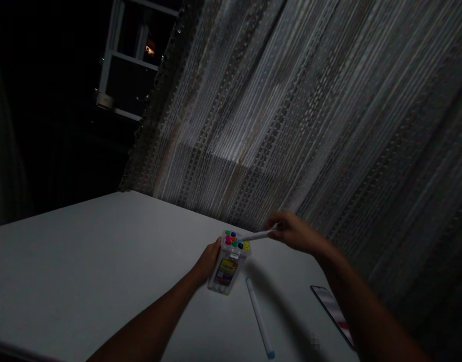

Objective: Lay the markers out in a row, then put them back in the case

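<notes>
A clear plastic case of markers (228,262) with coloured caps showing at its open end lies on the white table (83,261). My left hand (207,261) rests against the case's left side, fingers curled on it. My right hand (291,232) pinches a white marker (256,235) whose tip points at the coloured caps. Another white marker with a blue end (259,318) lies loose on the table just right of the case.
A phone with a striped screen (333,312) lies near the table's right edge. A patterned curtain (309,115) hangs right behind the table. A dark window with a white frame (117,60) is at the upper left. The room is dim.
</notes>
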`<state>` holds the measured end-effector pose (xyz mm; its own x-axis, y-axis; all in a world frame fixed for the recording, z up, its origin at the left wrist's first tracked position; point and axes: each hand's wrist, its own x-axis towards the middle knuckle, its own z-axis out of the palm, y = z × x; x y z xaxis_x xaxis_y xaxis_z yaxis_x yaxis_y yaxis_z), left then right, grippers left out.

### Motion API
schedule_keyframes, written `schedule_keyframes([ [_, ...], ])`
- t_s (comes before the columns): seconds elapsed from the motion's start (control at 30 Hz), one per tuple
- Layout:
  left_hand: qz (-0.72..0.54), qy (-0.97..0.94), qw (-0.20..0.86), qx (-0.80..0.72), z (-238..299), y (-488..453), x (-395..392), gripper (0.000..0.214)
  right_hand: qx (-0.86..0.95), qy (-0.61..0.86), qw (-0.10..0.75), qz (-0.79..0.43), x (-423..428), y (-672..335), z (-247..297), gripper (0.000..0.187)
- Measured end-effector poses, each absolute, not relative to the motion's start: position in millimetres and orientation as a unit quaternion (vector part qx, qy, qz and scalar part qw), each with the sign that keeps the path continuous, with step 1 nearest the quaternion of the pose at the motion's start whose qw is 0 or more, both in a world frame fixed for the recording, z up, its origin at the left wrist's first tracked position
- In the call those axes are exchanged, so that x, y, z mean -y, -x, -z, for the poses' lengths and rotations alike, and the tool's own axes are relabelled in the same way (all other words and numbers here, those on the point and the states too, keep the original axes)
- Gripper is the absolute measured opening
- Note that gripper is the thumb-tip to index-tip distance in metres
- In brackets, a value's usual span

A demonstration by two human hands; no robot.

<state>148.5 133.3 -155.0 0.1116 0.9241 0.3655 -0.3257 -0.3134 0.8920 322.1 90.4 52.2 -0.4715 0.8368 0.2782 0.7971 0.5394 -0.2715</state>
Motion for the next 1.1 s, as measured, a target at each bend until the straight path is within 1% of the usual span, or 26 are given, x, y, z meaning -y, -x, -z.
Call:
schedule_keyframes([
  [0.13,-0.604,-0.543,0.508,-0.286,154,-147,-132,0.079,0.835,0.468,0.263,-0.117,-103,-307,-37,0.003],
  [0.2,-0.606,-0.548,0.498,-0.290,155,-147,-133,0.077,0.817,0.469,0.303,-0.144,-114,-299,-23,0.009],
  [0.3,-0.611,-0.547,0.492,-0.291,156,-147,-136,0.074,0.805,0.459,0.330,-0.182,-129,-290,0,0.012],
  [0.47,-0.610,-0.536,0.511,-0.282,156,-146,-137,0.072,0.810,0.437,0.336,-0.201,-139,-284,26,0.012],
  [0.57,-0.612,-0.531,0.517,-0.276,157,-145,-138,0.071,0.824,0.431,0.317,-0.184,-136,-284,28,0.009],
  [0.67,-0.609,-0.529,0.523,-0.277,160,-144,-140,0.072,0.839,0.431,0.292,-0.159,-133,-284,27,0.012],
  [0.83,-0.602,-0.534,0.522,-0.282,162,-142,-141,0.071,0.838,0.435,0.294,-0.146,-133,-282,29,0.013],
  [1.0,-0.608,-0.548,0.491,-0.299,157,-141,-137,0.072,0.834,0.442,0.304,-0.129,-135,-279,33,0.007],
  [1.1,-0.609,-0.549,0.493,-0.293,157,-142,-138,0.072,0.833,0.435,0.321,-0.117,-136,-279,33,0.002],
])
